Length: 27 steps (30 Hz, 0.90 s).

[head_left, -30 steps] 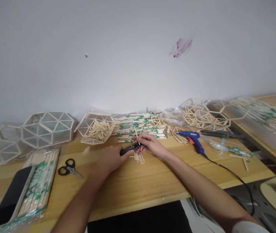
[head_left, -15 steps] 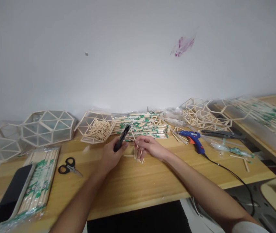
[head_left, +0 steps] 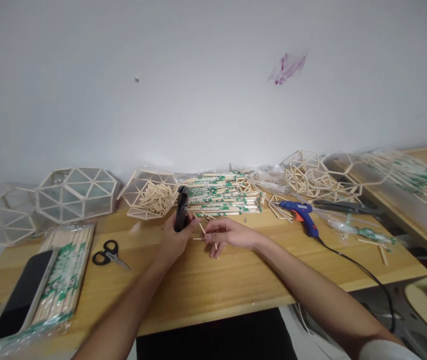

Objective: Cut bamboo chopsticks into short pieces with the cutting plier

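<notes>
My left hand (head_left: 175, 237) is closed around a black hand tool (head_left: 181, 207) held upright; its exact kind is not clear. Close beside it, my right hand (head_left: 226, 234) pinches a short thin wooden stick (head_left: 201, 228) between thumb and fingers. The upper end of that stick comes near my left thumb. Under the right hand lie more short sticks, mostly hidden by the fingers. Behind both hands are plastic-wrapped chopsticks (head_left: 224, 192) with green print.
Scissors (head_left: 111, 255), a phone (head_left: 23, 295) and a chopstick pack (head_left: 65, 272) lie left. A stick-frame bowl (head_left: 132, 192) holds short sticks (head_left: 156, 199). Right is a blue glue gun (head_left: 303, 215) with a trailing cord (head_left: 356, 270). More stick frames (head_left: 74, 195) line the wall.
The black tool has swung more upright in my left hand. My right hand has lowered slightly and now covers more of the sticks beneath it. The view has shifted a little.
</notes>
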{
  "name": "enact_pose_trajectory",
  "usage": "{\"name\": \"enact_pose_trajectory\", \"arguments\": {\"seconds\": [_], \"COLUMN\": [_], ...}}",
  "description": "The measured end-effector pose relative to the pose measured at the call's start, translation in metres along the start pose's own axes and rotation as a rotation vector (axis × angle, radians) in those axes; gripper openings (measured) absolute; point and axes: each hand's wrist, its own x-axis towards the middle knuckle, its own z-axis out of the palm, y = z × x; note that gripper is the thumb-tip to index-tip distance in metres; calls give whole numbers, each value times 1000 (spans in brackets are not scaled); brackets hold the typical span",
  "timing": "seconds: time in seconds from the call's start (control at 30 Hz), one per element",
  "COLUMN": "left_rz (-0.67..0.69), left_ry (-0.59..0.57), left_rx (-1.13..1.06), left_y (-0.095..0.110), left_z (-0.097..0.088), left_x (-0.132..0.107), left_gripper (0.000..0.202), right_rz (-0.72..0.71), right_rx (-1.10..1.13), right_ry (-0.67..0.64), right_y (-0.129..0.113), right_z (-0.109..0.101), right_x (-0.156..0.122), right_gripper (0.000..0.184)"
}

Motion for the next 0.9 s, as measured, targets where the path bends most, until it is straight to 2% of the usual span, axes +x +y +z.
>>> {"name": "enact_pose_trajectory", "arguments": {"seconds": [0.17,0.27,0.4,0.63,0.7,0.8,0.83,0.9], "left_rz": [68,129,169,201,207,209,209,212], "left_ry": [70,43,-6,-42,-49,-63,-70,-88], "left_rx": [169,315,451,516,511,507,504,494], "left_y": [2,2,1,2,3,3,3,3], "left_z": [-8,-12,-13,-13,-13,-13,-13,-13], "left_x": [3,4,4,3,3,4,4,4], "left_gripper": [20,17,15,13,14,16,16,18], "right_rz": [-93,-101,-103,-299,-360,-481,-509,-523], "right_rx": [112,125,101,10,-100,-475,-629,-888], "right_ry": [84,132,136,243,356,600,648,665], "right_y": [-2,-1,4,9,8,9,10,11], "right_z": [-6,-8,-9,-5,-8,-14,-17,-20], "right_x": [-2,-1,3,7,8,8,8,8], "right_gripper": [36,29,29,27,20,10,10,14]}}
